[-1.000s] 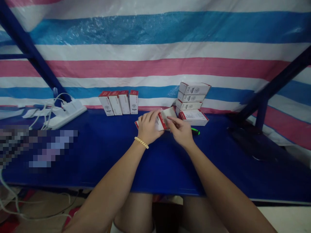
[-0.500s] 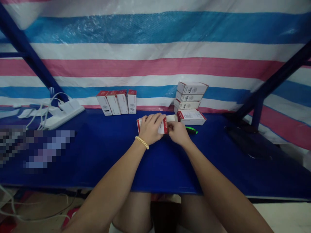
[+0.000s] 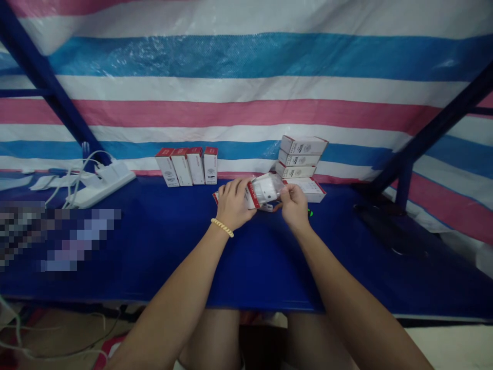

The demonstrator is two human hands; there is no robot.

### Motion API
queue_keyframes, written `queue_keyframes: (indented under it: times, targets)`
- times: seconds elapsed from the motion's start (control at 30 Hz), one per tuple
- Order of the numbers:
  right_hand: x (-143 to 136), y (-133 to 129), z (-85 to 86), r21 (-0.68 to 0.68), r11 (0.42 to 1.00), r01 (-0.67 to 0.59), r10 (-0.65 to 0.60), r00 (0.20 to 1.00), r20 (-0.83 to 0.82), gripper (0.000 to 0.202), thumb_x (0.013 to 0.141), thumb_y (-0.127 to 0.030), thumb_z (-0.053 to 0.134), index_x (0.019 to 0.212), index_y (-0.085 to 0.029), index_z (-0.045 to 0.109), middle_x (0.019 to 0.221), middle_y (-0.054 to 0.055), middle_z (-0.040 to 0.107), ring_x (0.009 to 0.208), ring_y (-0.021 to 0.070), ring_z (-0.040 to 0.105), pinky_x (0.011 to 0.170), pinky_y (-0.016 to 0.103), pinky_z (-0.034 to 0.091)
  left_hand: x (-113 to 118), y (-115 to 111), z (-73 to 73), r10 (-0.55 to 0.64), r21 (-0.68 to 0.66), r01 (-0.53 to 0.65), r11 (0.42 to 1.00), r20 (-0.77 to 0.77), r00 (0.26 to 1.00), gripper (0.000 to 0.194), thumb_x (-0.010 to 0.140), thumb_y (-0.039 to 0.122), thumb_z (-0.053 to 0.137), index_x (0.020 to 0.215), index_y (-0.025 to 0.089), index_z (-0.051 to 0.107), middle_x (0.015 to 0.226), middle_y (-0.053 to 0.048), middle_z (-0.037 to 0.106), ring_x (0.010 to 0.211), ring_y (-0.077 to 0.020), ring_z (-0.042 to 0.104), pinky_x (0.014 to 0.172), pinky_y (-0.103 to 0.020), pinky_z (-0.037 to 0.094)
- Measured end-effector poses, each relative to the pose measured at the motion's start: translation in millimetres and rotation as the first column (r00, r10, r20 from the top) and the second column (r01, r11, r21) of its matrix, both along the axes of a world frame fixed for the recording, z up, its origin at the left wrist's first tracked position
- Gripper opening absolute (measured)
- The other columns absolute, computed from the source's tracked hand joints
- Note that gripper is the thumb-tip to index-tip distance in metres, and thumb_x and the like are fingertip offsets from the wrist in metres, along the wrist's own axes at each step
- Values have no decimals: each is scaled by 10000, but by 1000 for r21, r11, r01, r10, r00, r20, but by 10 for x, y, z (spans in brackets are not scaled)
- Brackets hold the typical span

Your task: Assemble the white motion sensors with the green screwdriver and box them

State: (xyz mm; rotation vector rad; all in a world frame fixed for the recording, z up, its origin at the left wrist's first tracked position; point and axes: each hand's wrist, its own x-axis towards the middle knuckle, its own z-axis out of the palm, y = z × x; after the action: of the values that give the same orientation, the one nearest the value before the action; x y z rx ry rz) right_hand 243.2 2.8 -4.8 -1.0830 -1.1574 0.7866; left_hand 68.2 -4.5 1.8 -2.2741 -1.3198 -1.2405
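Observation:
My left hand (image 3: 233, 203) is closed over a red and white cardboard box (image 3: 251, 196), fingers wrapped across its top. Out of the box's right end sticks a white device in a clear plastic bag (image 3: 266, 189), partly still inside. The fingers of my right hand (image 3: 295, 204) pinch the bag's right end. Under the bag, close to the box, lies a small white and brown piece that I cannot make out. A green-tipped tool (image 3: 310, 212) shows just behind my right hand, mostly hidden by it.
Several red and white boxes (image 3: 186, 167) stand upright in a row at the back left. More boxes are stacked (image 3: 300, 159) at the back right. A white power strip (image 3: 102, 182) with cables lies left, a dark object (image 3: 389, 231) right, on the blue table (image 3: 162, 257).
My right hand has moved right, drawing the bagged white device partly out of the box. The box has tilted a little in my left hand, and the view has shifted slightly.

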Motion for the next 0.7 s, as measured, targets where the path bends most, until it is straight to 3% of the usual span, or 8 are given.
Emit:
queue_keyframes:
  times: [0.13,0.27,0.47,0.7]
  targets:
    - [88,53,70,-9,1000,-10,6,931,-365,260,799,-422,564,833,-233,389,670,-39,544,556,104,541,502,261,494,-34,26,-13,54,-1,-54,999,62,997,723,626,281,745,1271,173,438,1277,-139,555,1155,-315,511,953,-441,363]
    - [172,107,122,-76,997,-25,-20,845,-535,166,818,-332,524,917,-210,470,739,-3,610,573,114,576,474,251,474,-99,79,-13,171,-10,-174,985,238,956,750,636,319,765,1275,159,406,1268,-174,536,1192,-331,496,980,-471,385]
    - [121,141,121,-140,990,-8,-81,781,-619,168,801,-268,503,956,-203,508,680,-15,585,567,124,568,426,217,393,-260,196,1,333,-49,-364,930,531,779,859,622,381,795,1297,118,336,1266,-208,482,1238,-343,467,1030,-471,404]
    - [132,131,70,-115,992,-49,-22,837,-546,220,780,-329,528,960,-202,525,697,-2,589,564,134,557,405,227,359,-495,255,96,392,-110,-423,899,630,671,795,632,366,787,1255,163,336,1288,-197,412,1282,-355,399,1075,-540,344]
